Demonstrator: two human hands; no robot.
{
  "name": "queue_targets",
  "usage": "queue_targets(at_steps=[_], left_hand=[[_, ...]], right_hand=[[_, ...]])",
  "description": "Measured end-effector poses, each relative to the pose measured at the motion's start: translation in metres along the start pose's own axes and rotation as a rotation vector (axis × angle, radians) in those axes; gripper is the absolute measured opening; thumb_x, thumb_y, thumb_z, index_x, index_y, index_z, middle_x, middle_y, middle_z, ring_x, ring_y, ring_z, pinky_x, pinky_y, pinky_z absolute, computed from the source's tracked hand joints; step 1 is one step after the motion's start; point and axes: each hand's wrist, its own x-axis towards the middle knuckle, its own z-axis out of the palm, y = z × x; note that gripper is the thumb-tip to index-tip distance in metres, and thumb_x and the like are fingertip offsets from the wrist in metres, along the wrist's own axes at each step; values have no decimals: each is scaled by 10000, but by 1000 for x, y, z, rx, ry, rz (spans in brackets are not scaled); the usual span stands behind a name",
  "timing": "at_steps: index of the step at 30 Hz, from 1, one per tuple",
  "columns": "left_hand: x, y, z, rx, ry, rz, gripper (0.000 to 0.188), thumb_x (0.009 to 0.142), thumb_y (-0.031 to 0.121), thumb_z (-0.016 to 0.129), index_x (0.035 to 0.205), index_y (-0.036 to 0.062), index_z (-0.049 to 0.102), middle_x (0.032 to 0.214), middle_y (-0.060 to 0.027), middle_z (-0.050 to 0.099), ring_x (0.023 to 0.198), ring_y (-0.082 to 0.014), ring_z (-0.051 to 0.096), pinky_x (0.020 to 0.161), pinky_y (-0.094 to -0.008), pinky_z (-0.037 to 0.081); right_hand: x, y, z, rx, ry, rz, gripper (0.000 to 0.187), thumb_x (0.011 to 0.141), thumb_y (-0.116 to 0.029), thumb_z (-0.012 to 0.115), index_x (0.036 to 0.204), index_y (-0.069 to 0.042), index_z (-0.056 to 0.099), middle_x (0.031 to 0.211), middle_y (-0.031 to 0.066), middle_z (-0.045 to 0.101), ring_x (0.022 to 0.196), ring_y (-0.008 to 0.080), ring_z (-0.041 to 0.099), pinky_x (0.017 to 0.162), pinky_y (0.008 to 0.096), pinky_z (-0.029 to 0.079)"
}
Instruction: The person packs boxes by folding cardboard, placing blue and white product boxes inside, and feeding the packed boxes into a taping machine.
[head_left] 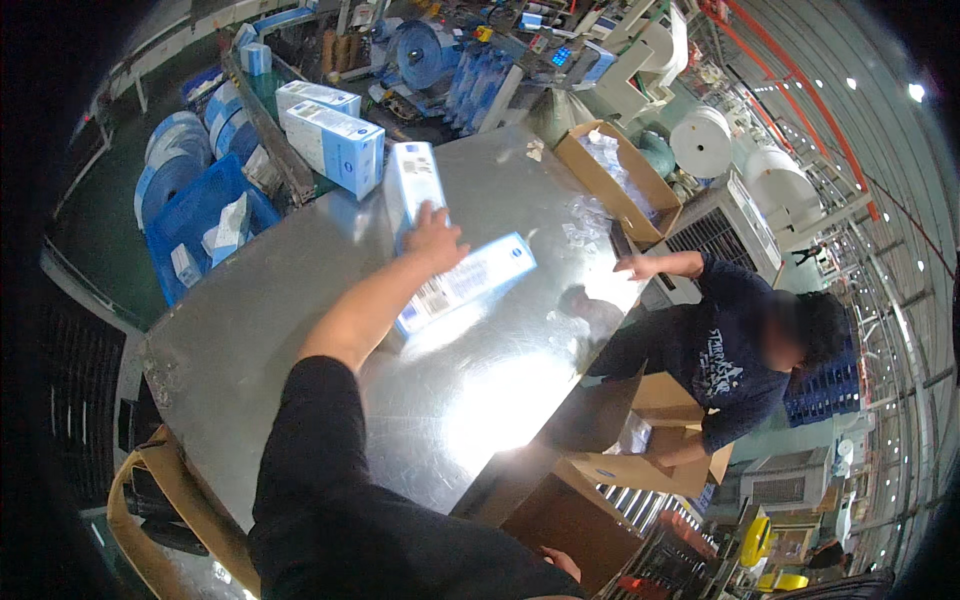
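Observation:
My left hand (435, 240) reaches over the metal table (290, 300), its fingers spread where two long white-and-blue cartons meet. One carton (415, 175) points away from me under the fingertips. The other carton (475, 280) lies slantwise to the right, beside and partly under the hand. I see no grip closed around either one. Only a small part of my right hand (562, 563) shows at the lower edge, near an open brown cardboard box (575, 520); its fingers are mostly hidden by my dark sleeve.
More white-and-blue cartons (335, 145) stand on a conveyor at the table's far left. A blue crate (205, 225) and film rolls (170, 165) are beyond it. At right, a co-worker (730, 350) reaches over the table, beside an open box (640, 465). Another box (620, 185) holds clear plastic.

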Motion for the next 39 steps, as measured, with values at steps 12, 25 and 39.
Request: queue_targets(at_steps=[12,25,39], left_hand=[[-84,-25,-38,-96,272,265,381,818,425,639,1054,125,650,1277,-115,512,1218,-309,446,963,-544,363],[-150,4,-24,4,-181,500,429,818,558,599,952,168,719,1451,-57,400,1410,-336,224,943,-665,372],[-414,-104,-23,-1223,-714,-695,739,818,439,672,1399,62,413,1223,-179,577,1080,-281,577,881,-446,481]], right_hand=[[29,-84,18,-149,79,-518,235,895,-104,630,1107,-5,619,1063,169,627,981,286,619,840,371,496],[197,-197,85,350,-169,-377,716,820,-232,757,1318,75,345,1233,189,518,1105,273,541,930,371,458],[118,-149,116,387,-1379,202,954,750,-431,751,1427,-44,202,1228,214,536,1084,316,609,816,465,587]])
